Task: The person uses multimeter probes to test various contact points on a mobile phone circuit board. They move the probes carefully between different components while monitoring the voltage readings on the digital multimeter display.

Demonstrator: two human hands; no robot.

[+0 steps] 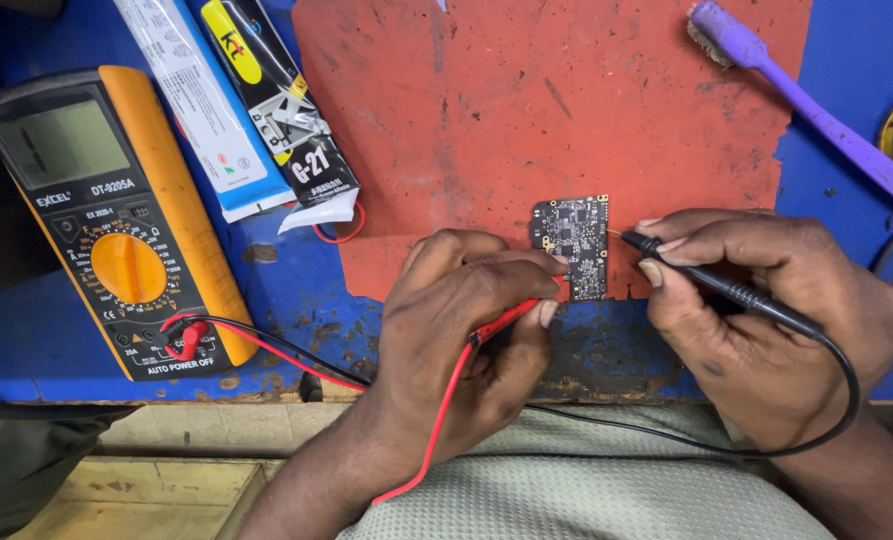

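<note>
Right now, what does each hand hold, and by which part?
The left hand holds the red probe near its tip end. The right hand holds the black probe along its body, near the circuit board.

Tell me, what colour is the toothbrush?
Purple: the toothbrush lies at the top right in the head view.

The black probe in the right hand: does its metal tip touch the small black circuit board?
Touching. In the head view, the black probe in the right hand has its tip meeting the right edge of the small black circuit board, with no visible gap.
</note>
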